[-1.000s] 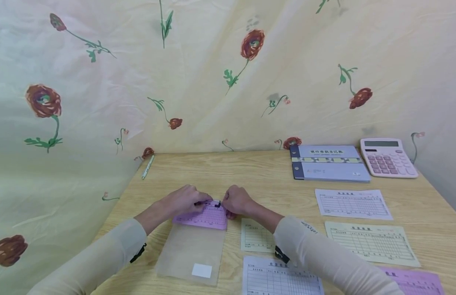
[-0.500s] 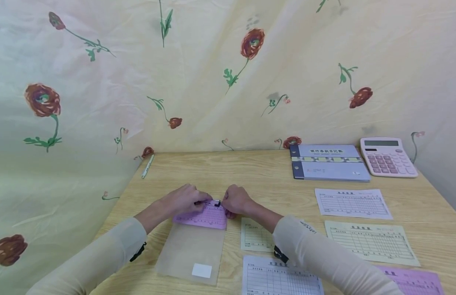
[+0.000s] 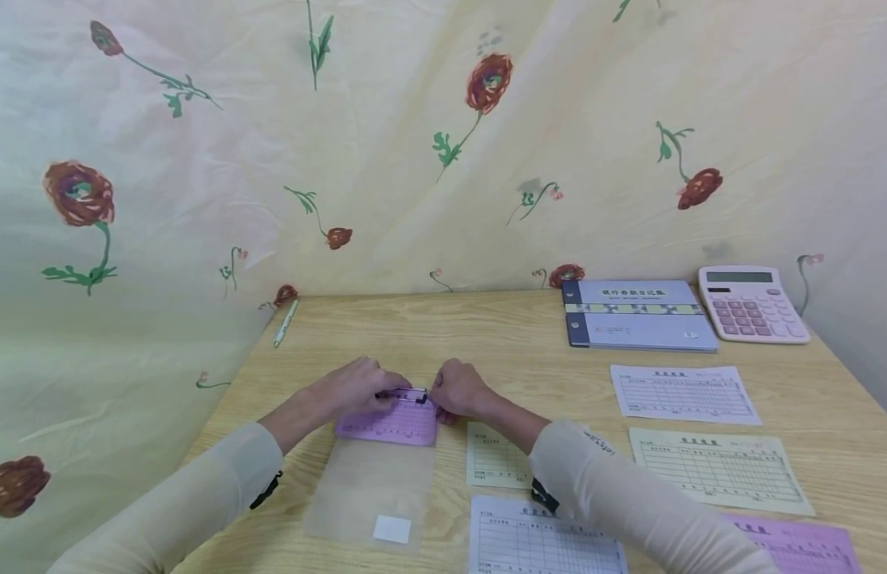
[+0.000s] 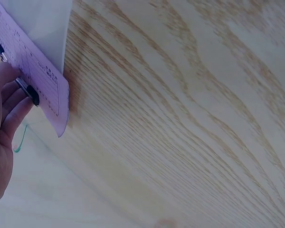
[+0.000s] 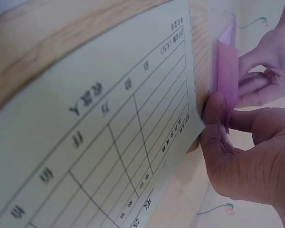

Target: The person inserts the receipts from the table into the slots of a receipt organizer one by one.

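Observation:
A pink printed form lies over the far end of a translucent sheet with a white label. At the form's far edge sits a slim metal clip with black ends. My left hand pinches this clip between thumb and fingers; in the left wrist view the clip crosses the form's face. The right hand pinches the form's right edge, close to the clip's end. From the right wrist view, the form stands tilted up between both hands. The tips of the left fingers are hidden overhead.
Beside the right forearm lie a pale green form and a white form. Farther right are another white form, green form and pink form. A blue ledger, calculator and pen lie toward the back.
Both hands keep their hold on the clip and form with hardly any movement. The head view has shifted very slightly.

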Demonstrator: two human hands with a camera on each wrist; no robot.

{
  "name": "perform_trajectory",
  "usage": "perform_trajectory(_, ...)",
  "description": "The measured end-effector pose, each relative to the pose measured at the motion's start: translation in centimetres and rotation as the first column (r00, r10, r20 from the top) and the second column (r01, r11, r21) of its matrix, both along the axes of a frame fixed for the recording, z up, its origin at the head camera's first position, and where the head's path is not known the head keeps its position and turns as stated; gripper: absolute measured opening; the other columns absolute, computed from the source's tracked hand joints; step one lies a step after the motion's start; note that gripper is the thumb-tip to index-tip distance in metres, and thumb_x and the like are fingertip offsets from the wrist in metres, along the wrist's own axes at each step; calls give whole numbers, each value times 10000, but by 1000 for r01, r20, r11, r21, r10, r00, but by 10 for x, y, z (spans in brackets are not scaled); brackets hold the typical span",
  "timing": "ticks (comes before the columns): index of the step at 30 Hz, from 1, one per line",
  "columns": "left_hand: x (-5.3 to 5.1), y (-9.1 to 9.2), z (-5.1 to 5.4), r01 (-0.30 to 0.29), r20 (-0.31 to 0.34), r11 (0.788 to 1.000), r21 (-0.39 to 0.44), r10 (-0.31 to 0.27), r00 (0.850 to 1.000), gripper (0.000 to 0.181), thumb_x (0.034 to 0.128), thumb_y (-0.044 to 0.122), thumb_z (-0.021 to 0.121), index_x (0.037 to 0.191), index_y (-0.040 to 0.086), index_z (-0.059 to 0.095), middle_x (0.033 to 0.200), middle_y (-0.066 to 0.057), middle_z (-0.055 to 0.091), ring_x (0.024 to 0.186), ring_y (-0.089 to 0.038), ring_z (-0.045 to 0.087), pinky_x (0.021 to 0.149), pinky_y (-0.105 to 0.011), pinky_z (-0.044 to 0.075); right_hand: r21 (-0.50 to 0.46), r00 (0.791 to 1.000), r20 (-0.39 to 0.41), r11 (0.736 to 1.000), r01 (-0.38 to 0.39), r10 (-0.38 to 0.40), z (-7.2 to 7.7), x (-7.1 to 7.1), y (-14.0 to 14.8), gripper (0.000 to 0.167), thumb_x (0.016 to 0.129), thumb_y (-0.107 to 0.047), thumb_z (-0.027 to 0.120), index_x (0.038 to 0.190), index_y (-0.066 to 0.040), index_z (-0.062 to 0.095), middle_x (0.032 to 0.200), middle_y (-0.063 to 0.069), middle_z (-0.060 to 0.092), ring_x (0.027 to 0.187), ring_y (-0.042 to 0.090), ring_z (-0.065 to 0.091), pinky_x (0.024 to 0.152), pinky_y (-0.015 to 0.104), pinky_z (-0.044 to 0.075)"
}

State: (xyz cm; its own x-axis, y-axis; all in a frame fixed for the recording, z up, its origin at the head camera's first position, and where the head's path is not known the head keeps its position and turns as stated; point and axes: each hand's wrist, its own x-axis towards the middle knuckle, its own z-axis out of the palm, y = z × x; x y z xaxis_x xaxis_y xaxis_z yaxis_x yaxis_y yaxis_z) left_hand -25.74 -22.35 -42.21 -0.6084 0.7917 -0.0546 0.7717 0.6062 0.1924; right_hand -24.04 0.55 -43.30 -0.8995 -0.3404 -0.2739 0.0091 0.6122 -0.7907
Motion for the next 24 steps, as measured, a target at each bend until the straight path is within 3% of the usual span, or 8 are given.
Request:
perform_trajectory(3, 1, -1, 1, 4, -5, 1000, 2, -4, 1000, 338, 941, 72, 803, 1276, 51, 762, 972, -65, 804, 509, 40, 427, 512, -132, 441, -29, 1000, -4, 999, -18, 18, 1, 1, 3, 148, 1020, -16, 647, 971, 72, 754, 671, 100, 701, 524, 156, 644, 520, 262, 576)
perform_trajectory(7, 2, -2, 2, 8, -8, 1000, 13, -8, 1000, 325, 953, 66, 795, 1276, 52, 766, 1112, -105, 797, 588, 40, 564, 632, -124, 538, -61, 999, 18, 998, -34, 35, 3, 1, 6, 161, 1032, -38, 640, 972, 63, 751, 698, 121, 709, 535, 164, 646, 540, 277, 589)
perform_trajectory(12, 0, -4, 2, 20, -41, 1000, 21, -19, 999, 314, 948, 92, 808, 1260, 71, 780, 1171, -78, 782, 851, -90, 766, 790, -202, 596, -15, 998, 13, 998, -64, 65, 8, 0, 12, 200, 1051, -80, 626, 969, 56, 748, 705, 120, 712, 550, 178, 671, 546, 275, 589)
perform_trajectory(17, 0, -7, 7, 59, -94, 997, 47, -55, 994, 368, 930, 144, 835, 1277, 48, 762, 1205, -74, 774, 1085, -232, 754, 904, -305, 601, 73, 995, -54, 995, -74, 78, 14, 1, 22, 210, 1039, -102, 648, 906, 14, 761, 696, 96, 717, 572, 191, 686, 547, 254, 567)
perform_trajectory(20, 0, -9, 9, 64, -123, 996, 57, -57, 991, 404, 928, 171, 838, 1293, 26, 747, 1222, -97, 766, 1104, -256, 746, 910, -329, 602, 97, 991, -110, 993, -66, 76, 16, 1, 31, 168, 1029, -102, 668, 938, 0, 765, 719, 77, 718, 603, 183, 684, 565, 235, 542)
perform_trajectory(24, 0, -10, 12, 14, -118, 997, 76, -5, 993, 414, 930, 157, 837, 1306, 16, 737, 1242, -132, 754, 1048, -262, 765, 875, -339, 614, 93, 978, -188, 993, -69, 86, 23, 0, 49, 124, 1018, -88, 689, 1011, 8, 767, 811, 76, 725, 671, 170, 664, 609, 258, 537)
